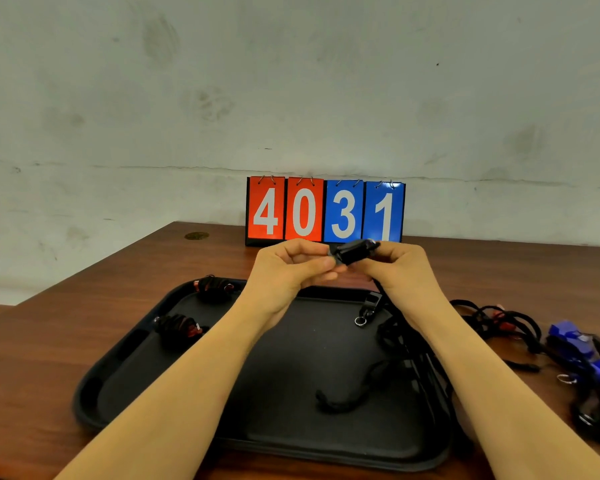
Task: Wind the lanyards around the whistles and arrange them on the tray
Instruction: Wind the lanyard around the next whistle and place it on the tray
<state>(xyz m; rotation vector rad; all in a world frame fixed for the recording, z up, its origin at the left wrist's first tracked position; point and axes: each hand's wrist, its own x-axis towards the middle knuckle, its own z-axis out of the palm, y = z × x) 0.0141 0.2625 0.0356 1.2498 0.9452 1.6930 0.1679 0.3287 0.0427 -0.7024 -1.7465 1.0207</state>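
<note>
Head cam looks down at both hands raised over the far edge of a black tray sitting on a brown wooden desk. The left hand and right hand meet in the middle on a black whistle, held up in the air just in front of the scoreboard. Left grip is curled, thumb and fingertips pinching the near end of the whistle; right grip is curled round the other end, fingers wrapped under it. The whistle's black lanyard drops from below the right hand down onto the right side of the tray, where it piles up in loose loops, with a clip and metal ring lying near the tray's far right corner and a loose cord end curling toward the middle. Two whistles already wound in their cords, black with bits of red showing, sit along the tray's left side: one wound whistle at the far left corner, another wound bundle just nearer along the left edge. Off the tray, on the desk's right side, there's a tangle of black cords with some red bits, and blue whistles near the right edge. A flip scoreboard reading 4031 stands at the desk's far edge against a pale wall.
</note>
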